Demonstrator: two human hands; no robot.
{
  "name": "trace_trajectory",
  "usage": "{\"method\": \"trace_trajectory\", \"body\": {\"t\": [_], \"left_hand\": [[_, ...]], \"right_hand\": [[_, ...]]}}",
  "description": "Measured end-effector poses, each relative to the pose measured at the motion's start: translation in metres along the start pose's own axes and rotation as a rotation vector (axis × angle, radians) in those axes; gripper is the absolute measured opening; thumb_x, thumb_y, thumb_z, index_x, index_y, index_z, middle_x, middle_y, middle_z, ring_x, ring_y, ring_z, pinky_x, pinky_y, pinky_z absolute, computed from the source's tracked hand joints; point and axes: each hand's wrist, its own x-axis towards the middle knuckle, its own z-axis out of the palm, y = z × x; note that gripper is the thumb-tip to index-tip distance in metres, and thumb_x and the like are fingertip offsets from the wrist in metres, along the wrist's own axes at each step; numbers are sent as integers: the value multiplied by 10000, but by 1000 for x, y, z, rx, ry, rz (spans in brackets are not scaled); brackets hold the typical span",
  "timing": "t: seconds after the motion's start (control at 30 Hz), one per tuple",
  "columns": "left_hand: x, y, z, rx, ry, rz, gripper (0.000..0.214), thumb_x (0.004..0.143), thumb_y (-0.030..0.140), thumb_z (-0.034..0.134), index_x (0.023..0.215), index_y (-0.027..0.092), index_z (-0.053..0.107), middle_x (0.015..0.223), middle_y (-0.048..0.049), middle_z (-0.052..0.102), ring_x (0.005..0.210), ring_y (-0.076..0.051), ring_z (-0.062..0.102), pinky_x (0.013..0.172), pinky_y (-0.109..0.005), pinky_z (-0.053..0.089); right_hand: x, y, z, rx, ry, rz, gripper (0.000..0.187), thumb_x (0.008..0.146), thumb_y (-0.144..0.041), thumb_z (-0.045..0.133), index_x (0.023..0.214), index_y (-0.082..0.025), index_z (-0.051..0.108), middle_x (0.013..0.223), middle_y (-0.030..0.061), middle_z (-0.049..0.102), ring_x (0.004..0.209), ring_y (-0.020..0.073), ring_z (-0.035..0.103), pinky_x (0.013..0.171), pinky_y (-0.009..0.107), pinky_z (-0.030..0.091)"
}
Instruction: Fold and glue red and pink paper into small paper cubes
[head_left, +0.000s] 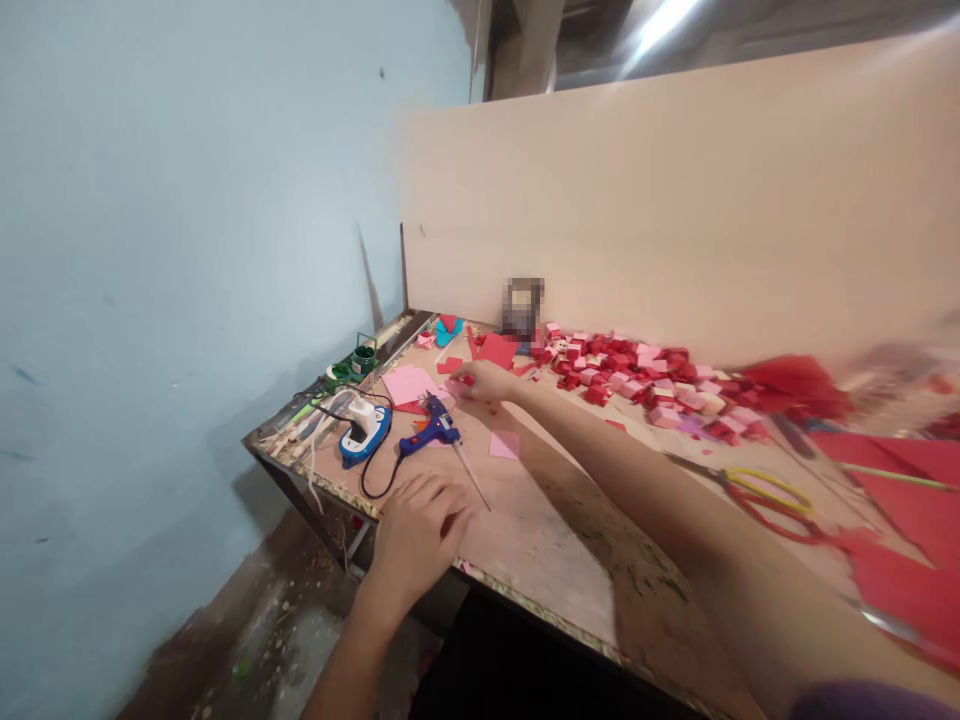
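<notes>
Looks well along: see big heap of folded red and pink paper blocks (622, 370) on flat tan wooden bench (540, 545). Likely leaves flat square pink paper sheets (407, 385), unfolded, beside blue plastic glue gun (433, 432). Have right hand (484, 382) just beside sheets, can't tell if pinching; have left hand (424, 515) near front edge, grip loosely curled, can't tell if holding

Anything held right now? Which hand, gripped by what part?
Can't tell for the right hand: it is beside red paper, but any pinch is too small to make out. Left hand: nothing visibly held.
</notes>
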Motion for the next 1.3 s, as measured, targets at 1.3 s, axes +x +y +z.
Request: {"method": "trace_trajectory", "body": {"t": [1.3], "left_hand": [[-2, 0, -1, 7, 16, 32, 103, 1019, 252, 631, 1046, 229, 728, 1080, -54, 785, 994, -255, 716, 890, -418, 559]], "right_hand": [[12, 64, -41, 605, 522, 348, 314, 1108, -284, 518, 1181, -92, 755, 983, 159, 825, 715, 162, 771, 673, 250, 638]]}}
